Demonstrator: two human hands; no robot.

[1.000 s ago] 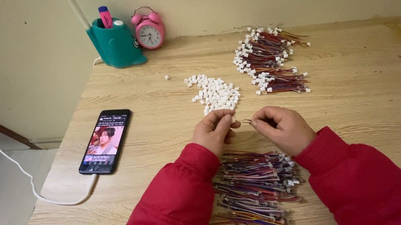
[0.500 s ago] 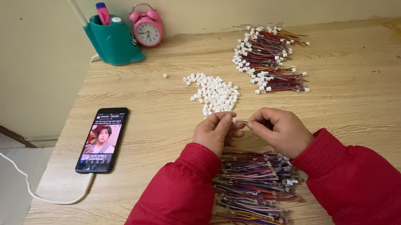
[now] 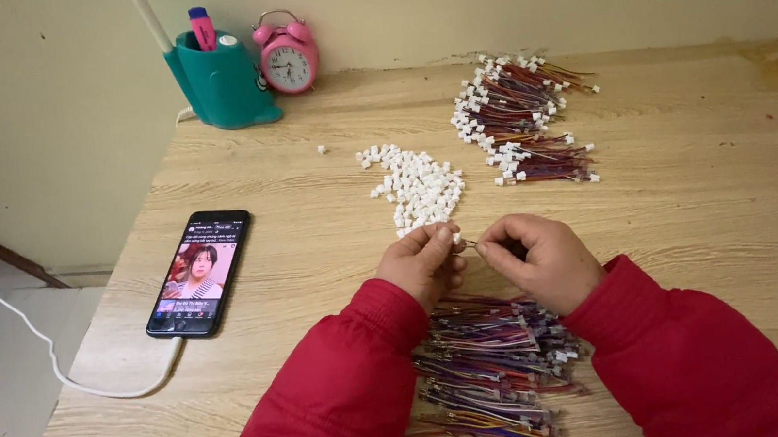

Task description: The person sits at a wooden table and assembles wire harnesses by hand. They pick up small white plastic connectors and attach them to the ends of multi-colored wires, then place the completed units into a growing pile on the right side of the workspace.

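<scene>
While the left hand [image 3: 423, 261] pinches a white connector [image 3: 456, 237] and the right hand [image 3: 542, 258] pinches a wire end [image 3: 470, 242] mid-table, finished bundles [image 3: 522, 115] lie toward the far edge. Loose wires [image 3: 493, 363] at the near edge and a connector pile [image 3: 415, 186] remain; roughly halfway.

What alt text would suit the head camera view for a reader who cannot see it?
A person in red sleeves pinches a small white plastic connector in the left hand and thin wires in the right hand, above a light wooden table. Piles of loose white connectors and coloured wire bundles lie around.
</scene>
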